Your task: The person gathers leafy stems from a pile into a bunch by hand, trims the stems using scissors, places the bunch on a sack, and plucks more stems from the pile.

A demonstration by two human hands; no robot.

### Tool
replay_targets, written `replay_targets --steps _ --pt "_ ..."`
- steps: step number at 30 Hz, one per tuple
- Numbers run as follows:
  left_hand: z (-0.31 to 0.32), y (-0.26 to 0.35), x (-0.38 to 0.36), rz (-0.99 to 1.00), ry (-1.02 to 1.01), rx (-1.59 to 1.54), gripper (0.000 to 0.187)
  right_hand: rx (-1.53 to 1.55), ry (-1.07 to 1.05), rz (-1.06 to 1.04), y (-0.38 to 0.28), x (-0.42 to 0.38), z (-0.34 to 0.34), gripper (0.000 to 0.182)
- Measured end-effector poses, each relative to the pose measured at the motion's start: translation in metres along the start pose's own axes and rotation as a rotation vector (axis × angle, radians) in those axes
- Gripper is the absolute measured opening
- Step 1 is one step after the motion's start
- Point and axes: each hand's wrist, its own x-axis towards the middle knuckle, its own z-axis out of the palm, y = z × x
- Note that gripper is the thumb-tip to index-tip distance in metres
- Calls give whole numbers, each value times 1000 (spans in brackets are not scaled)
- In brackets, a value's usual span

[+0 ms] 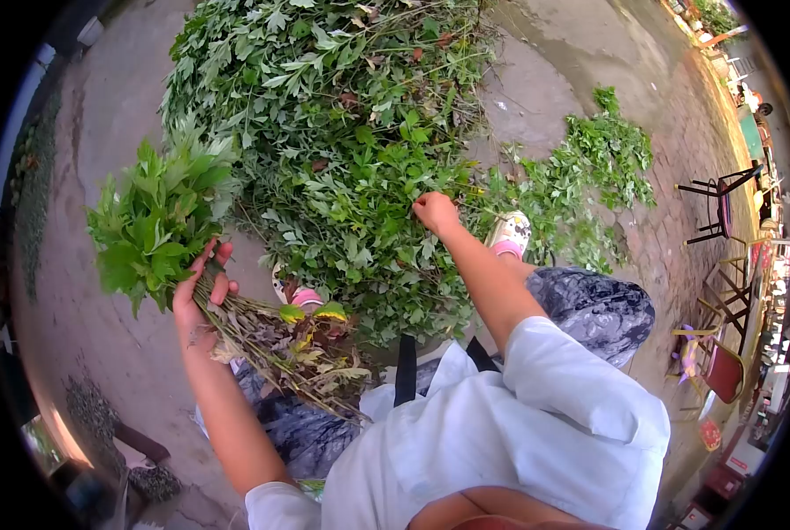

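My left hand (202, 284) is wrapped round a bunch of leafy stems (152, 221). Fresh green leaves spread above the hand, and dry brown stems with a few yellow leaves hang below it across my lap. My right hand (435, 214) is closed over the large pile of cut greenery (324, 177) in front of me. Its fingers are pressed together at the leaves, and what they hold, if anything, is too small to make out.
A smaller heap of green sprigs (603, 159) lies on the concrete at the right. My patterned shoes (510, 231) stand beside the big pile. Chairs (722, 203) are at the far right. A low bench-like object (139, 442) stands at the lower left.
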Motion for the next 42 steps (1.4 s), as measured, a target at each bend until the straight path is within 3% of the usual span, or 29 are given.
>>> replay_targets --steps 2,5,7,8,9,11,12,14,15,17,19,21,22,25,27,29,30,31,33,35,37,39,40,41,42 --pt "-1 0 1 -19 31 14 36 -272 128 94 -8 4 14 29" --pt "-7 0 3 -27 29 -6 36 -380 187 27 -3 19 13 28" --pt "-14 0 1 -30 30 -30 36 -25 187 -22 -10 17 -16 17" --pt "-17 1 1 -25 24 -50 35 337 87 -132 5 31 -24 15" --pt "-21 1 2 -26 31 -55 35 884 -140 -19 -15 14 -54 12" --pt "-28 1 2 -47 56 -74 34 1368 -378 -54 -22 -10 -86 11" --pt "-28 1 2 -46 58 -77 34 1364 -380 -55 -12 -7 -89 11" --pt "-28 1 1 -60 49 -89 31 553 -362 -94 9 4 -86 15" --pt "-28 2 1 -59 47 -90 31 551 -361 -95 6 -3 -87 15" --pt "-27 1 -2 -35 38 -55 30 899 -459 22 1 -16 -89 18" --pt "-32 -2 -3 -35 42 -66 29 958 -399 14 8 -21 -82 21" --pt "-33 -3 0 -27 36 -82 27 1387 -539 -116 10 -29 -83 22" --pt "-33 -4 1 -25 26 -94 25 1237 -523 -51 10 -28 -85 21" --pt "-22 -2 -1 -40 1 -78 21 1191 -483 66 17 -25 -80 18" --pt "-16 -2 -2 -49 -4 -53 18 1277 -601 -22 23 -19 -75 27" --pt "-14 -6 -3 -31 83 -5 27 866 -347 166 10 -23 -69 37" --pt "-15 -7 -3 -34 82 -6 27 556 -105 -77 40 -6 -50 44" --pt "-19 -8 -1 -33 68 -2 28 556 -103 -75 48 -3 -47 44" --pt "-20 -9 1 -31 54 3 29 182 217 51 51 -2 -45 36" --pt "-18 -9 1 -33 41 -4 29 276 198 40 52 -12 -34 30" --pt "-19 -11 3 -34 46 -3 30 5 -11 104 33 -32 -25 29" --pt "-22 -12 5 -28 50 -5 32 -113 -76 166 33 -40 -1 34" --pt "-25 -13 7 -29 20 -22 25 -143 -148 105 35 -40 8 30" --pt "-27 -12 8 -30 -9 -38 18 -140 -145 103 39 -37 14 30" --pt "-26 -12 9 -26 -13 -35 18 120 -202 34 33 -38 15 28"
